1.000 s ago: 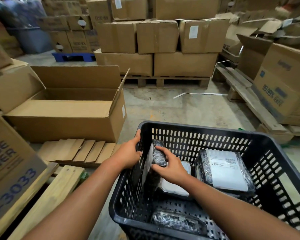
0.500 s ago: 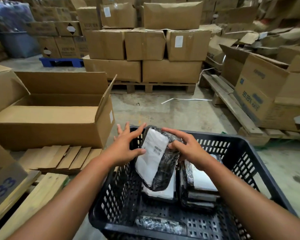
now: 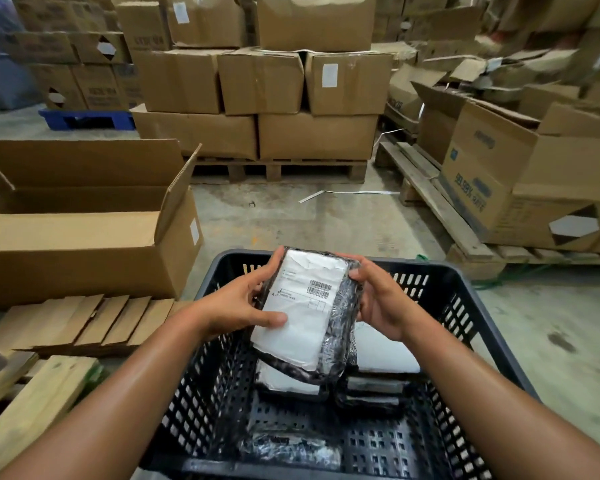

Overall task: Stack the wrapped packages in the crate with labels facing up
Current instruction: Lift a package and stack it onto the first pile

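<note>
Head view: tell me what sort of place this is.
Most likely a warehouse or packing area: stacked cardboard cartons on a wooden pallet, a bare concrete floor, and a black plastic crate holding labelled wrapped packages.

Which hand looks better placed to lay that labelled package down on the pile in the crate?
Probably the left hand. Its thumb lies across the held package's label face, and the left pile sits right below. The right hand only grips the far edge.
</note>
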Available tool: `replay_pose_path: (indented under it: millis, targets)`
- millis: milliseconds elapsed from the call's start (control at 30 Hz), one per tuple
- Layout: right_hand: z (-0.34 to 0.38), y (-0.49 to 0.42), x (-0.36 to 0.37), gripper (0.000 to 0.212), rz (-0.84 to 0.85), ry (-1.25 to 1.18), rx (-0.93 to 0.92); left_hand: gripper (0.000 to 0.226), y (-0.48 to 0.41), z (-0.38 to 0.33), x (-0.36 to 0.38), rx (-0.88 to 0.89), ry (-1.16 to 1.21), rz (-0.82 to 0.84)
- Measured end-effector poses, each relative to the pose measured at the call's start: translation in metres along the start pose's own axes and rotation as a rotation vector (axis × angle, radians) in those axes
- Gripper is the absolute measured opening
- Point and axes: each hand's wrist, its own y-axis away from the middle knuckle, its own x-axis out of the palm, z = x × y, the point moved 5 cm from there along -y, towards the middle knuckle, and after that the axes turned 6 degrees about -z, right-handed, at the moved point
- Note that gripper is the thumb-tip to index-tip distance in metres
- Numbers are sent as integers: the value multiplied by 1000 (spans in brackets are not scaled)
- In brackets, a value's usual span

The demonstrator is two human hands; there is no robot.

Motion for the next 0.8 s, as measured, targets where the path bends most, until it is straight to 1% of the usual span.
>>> replay_pose_path:
  millis: [100, 167, 200, 233, 300, 367, 433, 500, 567, 667, 800]
  targets:
    - [-8, -4, -2, 36, -41, 2, 16, 106, -3, 7, 4, -14, -5, 11]
    - [-7, -8, -3, 36, -109, 82, -24, 104, -5, 17, 3, -51, 23, -20]
    - [-6, -10, -3, 40, -131, 184, -72, 104, -6, 22, 4, -66, 42, -38]
    - [-5, -12, -3, 54, -137, 327, -131, 104, -7, 27, 5, -75, 62, -54]
    - [-7, -13, 2, 96, -86, 653, -210, 104, -11, 38, 7, -102, 88, -87]
    - [-18, -16, 10, 129, 7, 893, -184, 105, -13, 49, 7, -153, 81, -94]
    - [-35, -17, 14, 150, 86, 1039, -105, 107, -15, 61, 8, -205, 57, -70]
    - [-55, -19, 15, 163, 135, 1158, -24, 110, -19, 72, 12, -250, -8, -45]
    - [-72, -22, 17, 170, 178, 1275, 38, 113, -24, 82, 19, -290, -100, -37]
    - [-81, -30, 26, 174, 239, 1378, 88, 115, -31, 95, 28, -349, -196, -48]
    - [-89, -33, 42, 173, 305, 1553, 133, 116, -35, 111, 36, -364, -219, -80]
